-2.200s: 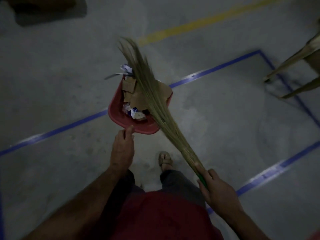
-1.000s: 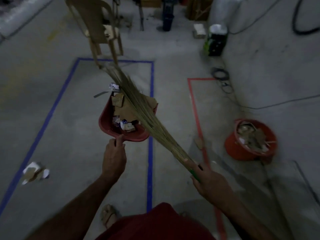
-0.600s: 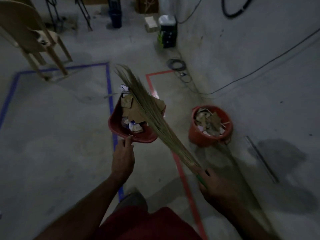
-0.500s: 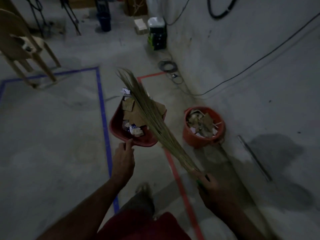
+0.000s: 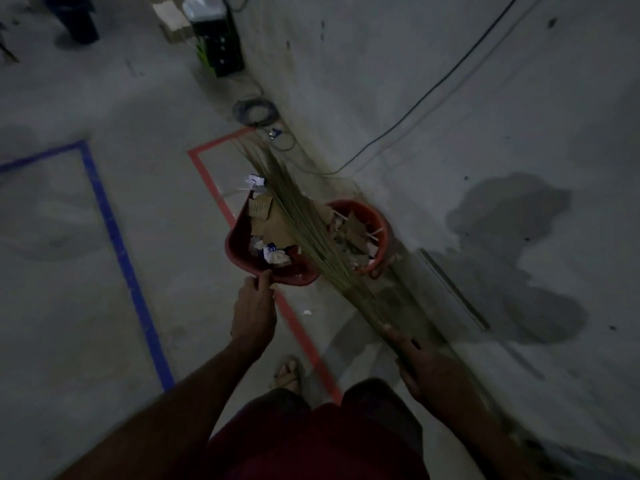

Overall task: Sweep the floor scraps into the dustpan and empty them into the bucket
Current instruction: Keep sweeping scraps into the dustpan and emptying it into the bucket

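Your biggest risk now is spilling before the tip. The dustpan [image 5: 242,251] is heaped with cardboard and paper scraps [image 5: 266,220], and some pieces at its far lip stick out past the edge; a jolt or an early tilt would likely drop them on the floor [image 5: 86,306] short of the bucket [image 5: 379,223]. The bucket already looks nearly full of scraps, so whatever you pour could slide off the pile and over its rim. It also stands close against the wall [image 5: 450,81], with cables [image 5: 256,110] lying nearby, so a wide swing of the broom [image 5: 304,230] may snag or scatter things.

Your left hand [image 5: 254,313] grips the dustpan at its near rim, fingers [image 5: 265,277] curled onto the edge, so the load sits just beyond them, out in front of you. The pan hangs beside the bucket and appears to overlap its near-left rim, not yet tilted over it. Your right hand [image 5: 427,370] is clamped round the broom's handle end, and the bristles lie across the scraps, between pan and bucket, seemingly pinning them down. One small white scrap [image 5: 307,312] lies on the floor by the red tape line [image 5: 298,327], near your foot [image 5: 287,370].
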A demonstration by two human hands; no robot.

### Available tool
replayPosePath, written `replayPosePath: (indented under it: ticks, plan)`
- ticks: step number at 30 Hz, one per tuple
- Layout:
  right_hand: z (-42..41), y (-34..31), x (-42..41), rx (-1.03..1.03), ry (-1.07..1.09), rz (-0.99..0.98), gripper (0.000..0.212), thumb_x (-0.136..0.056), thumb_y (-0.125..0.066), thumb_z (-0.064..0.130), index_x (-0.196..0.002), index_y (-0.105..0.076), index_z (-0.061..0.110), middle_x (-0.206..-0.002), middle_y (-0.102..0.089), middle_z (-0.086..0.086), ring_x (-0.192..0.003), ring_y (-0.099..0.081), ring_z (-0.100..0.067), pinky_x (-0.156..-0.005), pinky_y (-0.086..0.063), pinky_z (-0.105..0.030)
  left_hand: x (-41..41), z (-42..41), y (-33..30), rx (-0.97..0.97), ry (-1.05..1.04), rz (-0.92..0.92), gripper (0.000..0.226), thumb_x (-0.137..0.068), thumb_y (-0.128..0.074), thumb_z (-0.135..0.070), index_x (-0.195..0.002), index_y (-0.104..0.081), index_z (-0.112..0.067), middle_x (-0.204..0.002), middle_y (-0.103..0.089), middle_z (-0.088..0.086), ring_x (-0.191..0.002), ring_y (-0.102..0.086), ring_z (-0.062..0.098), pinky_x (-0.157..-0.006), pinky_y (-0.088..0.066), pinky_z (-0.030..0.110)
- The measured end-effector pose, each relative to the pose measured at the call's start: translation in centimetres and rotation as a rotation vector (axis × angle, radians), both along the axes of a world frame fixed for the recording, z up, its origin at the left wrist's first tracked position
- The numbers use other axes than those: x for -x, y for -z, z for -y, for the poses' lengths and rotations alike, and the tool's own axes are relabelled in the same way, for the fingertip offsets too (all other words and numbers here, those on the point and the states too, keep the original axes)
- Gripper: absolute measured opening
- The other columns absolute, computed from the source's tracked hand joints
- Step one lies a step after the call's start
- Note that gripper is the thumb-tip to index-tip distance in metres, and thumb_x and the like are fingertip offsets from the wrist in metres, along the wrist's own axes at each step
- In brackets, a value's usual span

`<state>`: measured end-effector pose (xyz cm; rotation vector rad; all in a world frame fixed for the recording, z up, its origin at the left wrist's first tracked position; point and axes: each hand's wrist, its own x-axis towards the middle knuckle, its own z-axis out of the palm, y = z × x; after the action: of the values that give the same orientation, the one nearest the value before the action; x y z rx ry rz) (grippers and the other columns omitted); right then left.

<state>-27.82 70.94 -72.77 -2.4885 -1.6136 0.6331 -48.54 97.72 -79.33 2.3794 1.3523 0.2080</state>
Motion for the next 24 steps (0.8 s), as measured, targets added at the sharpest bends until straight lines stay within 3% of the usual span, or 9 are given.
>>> replayPosePath:
  ticks: [3,5,10,15,19,22,24]
  plan:
    - [0.2,0.7,-3.8,0.038,0.008,0.011,0.077,-0.091,-0.044,0.044,-0.153,0.001,0.054,-0.091,-0.052,0.007,-0.065,-0.055,-0.012,-0.053,-0.051,-0.035,-4.0,-0.5,1.5,0.054,0.025,-0.028,0.039,-0.093,-0.057,-0.01,-0.13,-0.046,-0.013,-0.105,-0.051,0.016,-0.085,-0.046,0.028,-0.062,-0.038,0.035]
    - [-0.1,0.8,-6.2,0.045,0.021,0.008,0.072,-0.091,-0.041,0.047,-0.154,-0.005,0.053,-0.094,-0.052,0.008,-0.063,-0.054,-0.01,-0.048,-0.046,-0.028,-6.6,-0.8,2.8,0.117,0.011,-0.033,0.037,-0.095,-0.054,-0.009,-0.131,-0.045,-0.013,-0.107,-0.05,0.016,-0.086,-0.049,0.033,-0.063,-0.044,0.04]
    - [-1.0,3.2,-13.9,0.102,-0.023,0.023,0.084,-0.089,-0.06,0.035,-0.151,-0.009,0.057,-0.095,-0.055,0.009,-0.058,-0.046,-0.005,-0.046,-0.03,-0.014,-13.0,-1.0,5.1,0.229,-0.031,-0.118,0.051,-0.089,-0.066,-0.011,-0.135,-0.044,-0.013,-0.113,-0.049,0.014,-0.095,-0.049,0.032,-0.068,-0.046,0.041]
    - [-2.1,5.6,-21.8,0.157,-0.049,-0.023,0.08,-0.089,-0.055,0.036,-0.15,-0.008,0.059,-0.098,-0.052,0.009,-0.064,-0.044,-0.003,-0.049,-0.036,-0.018,-20.0,-1.2,7.2,0.224,-0.048,-0.25,0.05,-0.089,-0.058,-0.005,-0.136,-0.044,-0.01,-0.118,-0.051,0.018,-0.095,-0.053,0.034,-0.074,-0.046,0.041]
    - [-3.4,6.6,-27.4,0.166,-0.047,-0.039,0.072,-0.092,-0.053,0.035,-0.15,-0.017,0.057,-0.104,-0.054,0.008,-0.066,-0.05,-0.005,-0.052,-0.032,-0.018,-26.2,-1.7,8.7,0.259,-0.035,-0.424,0.077,-0.09,-0.066,-0.016,-0.154,-0.024,-0.014,-0.133,-0.047,0.018,-0.112,-0.053,0.035,-0.087,-0.048,0.043]
    - [-4.1,7.9,-31.0,0.152,-0.059,-0.012,0.073,-0.09,-0.06,0.033,-0.151,-0.024,0.052,-0.099,-0.054,0.006,-0.068,-0.059,-0.011,-0.054,-0.046,-0.024,-30.8,-2.1,9.7,0.266,-0.03,-0.505,0.064,-0.096,-0.05,-0.012,-0.155,-0.023,-0.014,-0.136,-0.048,0.018,-0.115,-0.053,0.036,-0.089,-0.046,0.045]
    - [-4.3,9.2,-33.2,0.121,-0.062,-0.007,0.07,-0.084,-0.07,0.028,-0.147,-0.041,0.04,-0.091,-0.057,0.001,-0.061,-0.061,-0.016,-0.049,-0.049,-0.027,-33.2,-2.3,10.7,0.272,-0.051,-0.543,0.055,-0.1,-0.042,-0.013,-0.153,-0.026,-0.013,-0.14,-0.046,0.018,-0.119,-0.052,0.036,-0.093,-0.045,0.045]
